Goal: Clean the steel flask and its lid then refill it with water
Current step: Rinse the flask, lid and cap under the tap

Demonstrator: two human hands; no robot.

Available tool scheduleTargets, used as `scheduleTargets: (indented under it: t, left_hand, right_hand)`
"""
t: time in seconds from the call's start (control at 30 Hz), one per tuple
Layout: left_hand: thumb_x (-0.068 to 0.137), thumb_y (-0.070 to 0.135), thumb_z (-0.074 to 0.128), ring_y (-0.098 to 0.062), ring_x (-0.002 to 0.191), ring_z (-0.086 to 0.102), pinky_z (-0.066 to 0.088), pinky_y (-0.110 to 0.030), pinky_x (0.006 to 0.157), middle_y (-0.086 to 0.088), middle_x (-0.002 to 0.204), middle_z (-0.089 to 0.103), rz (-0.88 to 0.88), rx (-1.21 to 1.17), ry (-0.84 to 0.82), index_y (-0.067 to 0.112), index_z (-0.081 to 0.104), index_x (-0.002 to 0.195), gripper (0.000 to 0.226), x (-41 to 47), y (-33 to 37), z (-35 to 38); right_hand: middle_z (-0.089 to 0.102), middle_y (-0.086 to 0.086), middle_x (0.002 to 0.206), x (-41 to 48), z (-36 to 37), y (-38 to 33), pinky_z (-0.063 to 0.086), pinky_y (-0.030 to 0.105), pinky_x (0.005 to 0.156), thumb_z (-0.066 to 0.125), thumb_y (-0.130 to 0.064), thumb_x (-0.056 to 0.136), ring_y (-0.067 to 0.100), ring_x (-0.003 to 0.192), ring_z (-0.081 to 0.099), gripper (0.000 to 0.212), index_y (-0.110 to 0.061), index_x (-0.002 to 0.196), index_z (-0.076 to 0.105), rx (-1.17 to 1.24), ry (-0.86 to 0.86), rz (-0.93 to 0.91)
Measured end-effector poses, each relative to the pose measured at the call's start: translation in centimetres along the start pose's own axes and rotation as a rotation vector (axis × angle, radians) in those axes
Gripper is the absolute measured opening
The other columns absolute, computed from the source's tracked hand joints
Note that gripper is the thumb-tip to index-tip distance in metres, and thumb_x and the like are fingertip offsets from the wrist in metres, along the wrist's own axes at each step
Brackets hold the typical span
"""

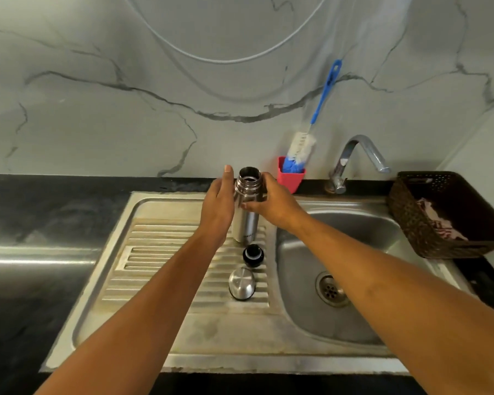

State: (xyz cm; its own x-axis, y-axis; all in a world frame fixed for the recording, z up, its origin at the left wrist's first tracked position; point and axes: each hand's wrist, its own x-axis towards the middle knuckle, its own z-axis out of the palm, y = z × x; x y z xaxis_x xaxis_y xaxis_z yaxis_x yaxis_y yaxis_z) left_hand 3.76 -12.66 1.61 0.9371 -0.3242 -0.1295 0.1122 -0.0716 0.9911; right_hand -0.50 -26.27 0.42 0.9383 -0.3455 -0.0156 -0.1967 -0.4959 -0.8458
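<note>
The flask (246,220) is finished in silver, its stopper (253,255) in black — the brush (300,149) is bristled blue and white.

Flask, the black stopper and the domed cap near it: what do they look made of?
Flask: brushed steel, by its grey sheen and streaked reflections. Black stopper: probably plastic, matt black with a pale ring. Domed cap: brushed steel too, radial highlights on top.

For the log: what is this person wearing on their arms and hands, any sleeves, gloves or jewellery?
Both arms are bare as far as the frame shows them, with no sleeve in view. The left hand and right hand wear no gloves. No watch, bracelet or ring shows on the sides that face the camera, and no bandage or marking either.
</note>
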Motion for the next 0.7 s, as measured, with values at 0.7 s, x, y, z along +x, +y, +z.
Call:
scheduleTargets:
  t: [0.7]
  left_hand:
    - [0.077, 0.03, 0.091, -0.002, 0.116, 0.065, 0.055, -0.038, 0.104, 0.016, 0.126, 0.069, 0.196, 0.371, -0.533, 0.035, 0.048, 0.144, 0.08, 3.4, -10.2, 22.4]
  right_hand:
    - [0.068, -0.008, 0.126, -2.8, -19.5, 17.3, 0.06, 0.048, 0.094, 0.082, -0.054, 0.078, 0.012, 0.113, 0.067, 0.072, -0.027, 0.14, 0.056, -0.055, 0.0, 0.186]
